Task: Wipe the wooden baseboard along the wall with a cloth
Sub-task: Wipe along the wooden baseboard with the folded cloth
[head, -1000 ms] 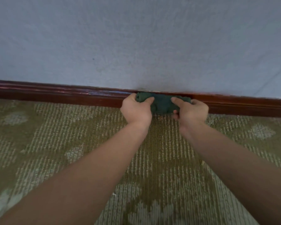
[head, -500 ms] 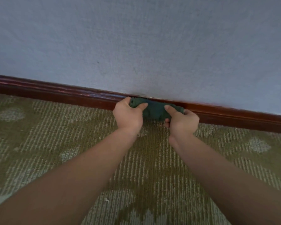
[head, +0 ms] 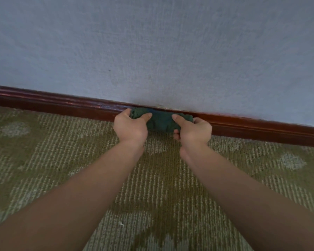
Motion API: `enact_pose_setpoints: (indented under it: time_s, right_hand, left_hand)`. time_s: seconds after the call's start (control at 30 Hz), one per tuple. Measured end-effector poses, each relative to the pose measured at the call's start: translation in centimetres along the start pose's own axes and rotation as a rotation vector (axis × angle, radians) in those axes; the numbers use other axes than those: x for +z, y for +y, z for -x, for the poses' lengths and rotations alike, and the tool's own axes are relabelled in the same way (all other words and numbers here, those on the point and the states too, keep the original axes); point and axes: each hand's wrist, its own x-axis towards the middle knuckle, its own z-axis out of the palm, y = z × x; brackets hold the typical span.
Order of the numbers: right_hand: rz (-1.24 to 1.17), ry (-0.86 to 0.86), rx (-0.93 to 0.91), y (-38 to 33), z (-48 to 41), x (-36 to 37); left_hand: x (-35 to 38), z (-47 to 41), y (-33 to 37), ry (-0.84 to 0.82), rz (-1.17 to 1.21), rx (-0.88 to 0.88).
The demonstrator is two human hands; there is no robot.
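Pale textured wall (head: pixel 152 51) meets patterned olive carpet (head: pixel 62 160) at the dark wooden baseboard (head: pixel 53 104). Against it sits a bunched green cloth (head: pixel 159 121), gripped at its ends by the left hand (head: pixel 130 127) and right hand (head: pixel 194 129), fingers curled.

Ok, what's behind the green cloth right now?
The baseboard runs behind the cloth, at the foot of the wall. The stretch directly behind it is covered by the cloth and the left hand and right hand gripping its ends, so its condition cannot be seen.
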Motion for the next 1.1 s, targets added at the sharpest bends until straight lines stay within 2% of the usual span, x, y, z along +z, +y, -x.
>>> enact_pose_setpoints:
  time_s: [0.17, 0.3, 0.43, 0.57, 0.7, 0.83, 0.97, 1.1]
  right_hand:
    - [0.051, 0.051, -0.011, -1.0, -0.6, -1.7]
    - [0.044, 0.061, 0.0, -1.1, -0.7, -2.4]
    - [-0.006, 0.072, 0.072, -0.8, -0.3, -1.6]
    - [-0.008, 0.063, 0.105, -1.6, -0.7, -2.3]
    - [0.021, 0.091, 0.096, -2.3, -1.5, -4.0]
    - [-0.019, 0.088, 0.109, -1.8, -1.5, -3.5]
    - [-0.025, 0.045, 0.135, -0.9, -0.9, -1.5]
    - [-0.045, 0.029, 0.146, -0.7, -0.6, -0.9]
  left_hand:
    - [1.7, 1.0, -0.3, -0.047, 0.058, -0.051]
    - [2.1, 1.0, -0.7, -0.088, 0.002, 0.011]
    - [1.5, 0.3, -0.9, -0.069, -0.078, 0.073]
    - [2.6, 1.1, -1.0, 0.002, -0.08, 0.038]
    - [4.2, 2.2, -1.0, -0.039, -0.082, 0.003]
    - [3.5, 1.8, -0.7, -0.066, -0.123, 0.052]
    - [1.6, 0.4, -0.4, -0.023, -0.172, 0.099]
    - [1.3, 0.1, -0.2, -0.004, -0.14, 0.066]
